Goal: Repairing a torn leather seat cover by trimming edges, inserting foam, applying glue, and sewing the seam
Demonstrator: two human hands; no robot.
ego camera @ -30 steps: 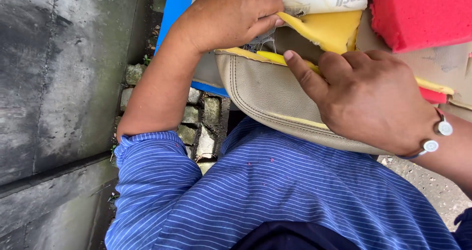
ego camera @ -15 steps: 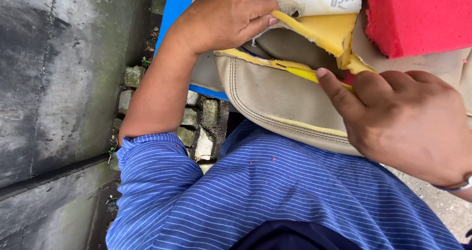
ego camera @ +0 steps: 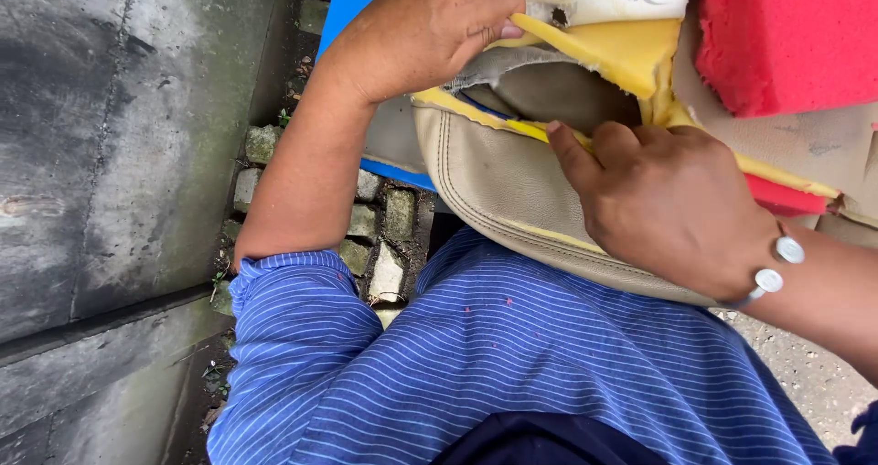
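Grey concrete slab point(ego camera: 119, 154) at left, mossy stones point(ego camera: 389, 236) in gap below. Beige seat cover point(ego camera: 512, 191) pressed against my striped blue shirt point(ego camera: 549, 364) — stitched edge facing me. My left hand point(ego camera: 430, 31) pinches yellow foam point(ego camera: 613, 53) between thumb and fingers, lifting it. My right hand point(ego camera: 668, 204) curled closed, fingertips tucked into cover's opening, gripping its rim. Red foam block point(ego camera: 786, 35) at upper right.

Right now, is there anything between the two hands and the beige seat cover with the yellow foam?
Nothing visible is in the way. The left hand already pinches the yellow foam at its upper edge, and the right hand lies directly on the beige cover, fingertips at the rim of its opening. The red foam block sits apart, at upper right.
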